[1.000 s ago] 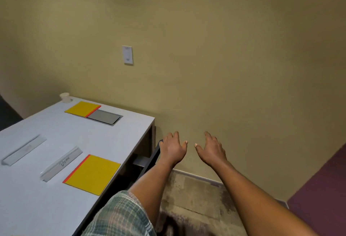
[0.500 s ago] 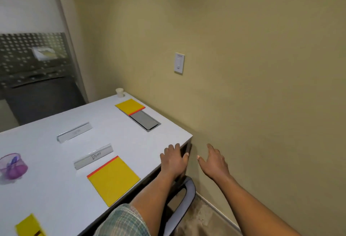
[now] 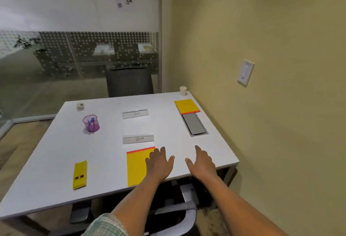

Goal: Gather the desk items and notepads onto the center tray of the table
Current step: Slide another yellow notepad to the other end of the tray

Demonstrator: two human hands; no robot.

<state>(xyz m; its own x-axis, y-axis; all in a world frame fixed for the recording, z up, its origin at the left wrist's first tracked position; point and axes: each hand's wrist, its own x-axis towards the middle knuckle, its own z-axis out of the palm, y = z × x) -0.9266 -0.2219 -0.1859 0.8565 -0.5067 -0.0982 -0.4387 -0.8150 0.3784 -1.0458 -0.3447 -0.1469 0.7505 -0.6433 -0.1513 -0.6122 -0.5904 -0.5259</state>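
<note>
Both hands, left and right, spread flat and empty above a smooth white rectangular bench bearing a yellow notepad, beside a matte olive wall.

Both hands are spread flat, holding nothing, at the near right of the tabletop: left hand over the near yellow notepad, right hand over bare surface. Straight ahead, a name plate sits just beyond the notepad. The right edge is tight against the wall. Off to the left it's mostly open, with only a yellow stapler and purple pen cup well apart.
</note>
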